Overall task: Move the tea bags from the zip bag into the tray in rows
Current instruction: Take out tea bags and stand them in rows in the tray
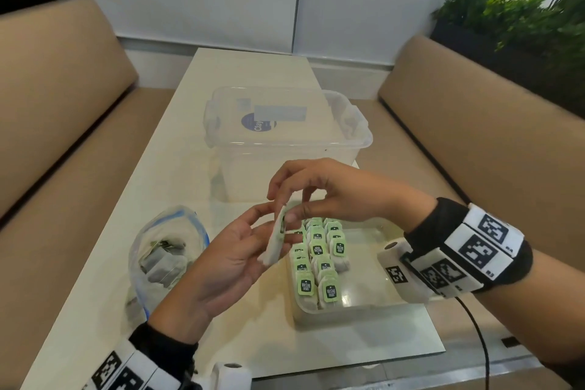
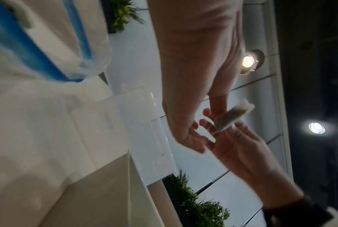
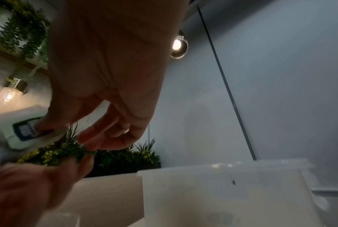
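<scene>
One tea bag (image 1: pixel 274 239) stands on edge in the air between the two hands, just left of the tray (image 1: pixel 373 307) and above the counter (image 1: pixel 177 149). The left hand (image 1: pixel 228 260) lies palm up with relaxed, nearly straight fingers, its grip wide, the bag resting against the fingertips. The right hand (image 1: pixel 319 196) comes over from above, its thumb and forefinger narrowed onto the bag's top edge near the green tag; the right wrist view shows the thumb pressing that tag, so this grip is a pinch on the bag.

The handover looks like the weak spot. The bag is held by a small pinch at one end and loose support at the other, so if the left hand drops away before the pinch is firm, the bag could fall to the counter or onto the rows of tea bags (image 1: pixel 319 260) already standing in the tray's left part.

Those rows stand close and upright, tags up. A bag lowered carelessly beside them would likely tip neighbours or snag a string, spoiling the lines.

The zip bag (image 1: pixel 164 250) lies open on the counter to the left, with more bags inside; a sweeping left wrist could nudge it.
</scene>
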Demonstrator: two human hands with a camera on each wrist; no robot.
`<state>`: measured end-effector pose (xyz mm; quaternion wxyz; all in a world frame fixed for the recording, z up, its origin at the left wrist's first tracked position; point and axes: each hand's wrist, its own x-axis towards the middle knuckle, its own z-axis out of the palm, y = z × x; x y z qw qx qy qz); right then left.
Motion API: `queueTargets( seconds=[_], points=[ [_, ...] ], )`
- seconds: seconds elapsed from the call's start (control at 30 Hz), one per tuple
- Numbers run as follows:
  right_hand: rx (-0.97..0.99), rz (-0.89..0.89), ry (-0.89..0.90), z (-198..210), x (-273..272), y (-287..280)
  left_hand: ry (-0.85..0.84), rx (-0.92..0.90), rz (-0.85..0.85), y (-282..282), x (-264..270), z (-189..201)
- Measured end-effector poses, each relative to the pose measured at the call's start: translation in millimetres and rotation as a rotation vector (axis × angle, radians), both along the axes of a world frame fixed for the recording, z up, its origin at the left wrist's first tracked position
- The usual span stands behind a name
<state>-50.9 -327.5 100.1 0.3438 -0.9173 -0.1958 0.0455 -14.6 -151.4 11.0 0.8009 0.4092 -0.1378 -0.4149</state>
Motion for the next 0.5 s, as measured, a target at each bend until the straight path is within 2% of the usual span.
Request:
queueTargets(
  seconds=[0.17, 0.37, 0.5],
  points=[
    [-0.205, -0.07, 0.051, 28, 3, 1, -0.017, 0.087, 0.048, -2, -4, 2],
    [-0.261, -0.15, 0.063, 34, 2, 9, -0.312, 0.198, 0.018, -8, -17, -8],
    [-0.292, -0.131, 0.012, 36, -5, 15, -0.338, 0.179, 0.054, -15, -24, -9]
  ],
)
